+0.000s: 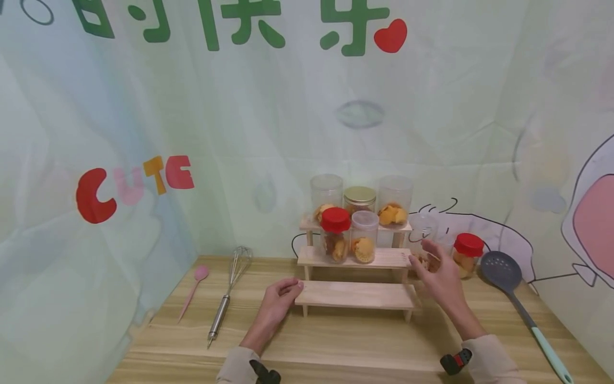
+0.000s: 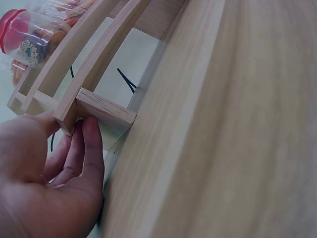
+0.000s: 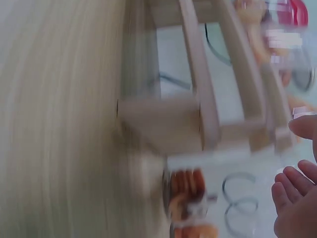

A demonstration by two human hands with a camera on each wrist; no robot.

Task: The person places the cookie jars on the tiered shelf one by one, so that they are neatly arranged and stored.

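A three-tier wooden display stand (image 1: 357, 295) stands on the table against the backdrop. My left hand (image 1: 278, 301) pinches the left end of its lowest tier; in the left wrist view the thumb is above the board and the fingers (image 2: 91, 148) below. Near the right end of the middle tier, my right hand (image 1: 443, 280) is raised with fingers spread and nothing held. A red-lidded jar (image 1: 335, 240) and a clear-lidded jar (image 1: 364, 237) of cookies sit on the middle tier. On the top tier are a gold-lidded jar (image 1: 360, 198) and two clear jars (image 1: 394, 205), partly hidden.
Right of the stand, a clear jar (image 1: 423, 226) is partly covered by my right hand, beside another red-lidded jar (image 1: 467, 256). A slotted skimmer (image 1: 501, 269) lies at far right. A whisk (image 1: 230, 293) and a pink spoon (image 1: 194, 285) lie at left.
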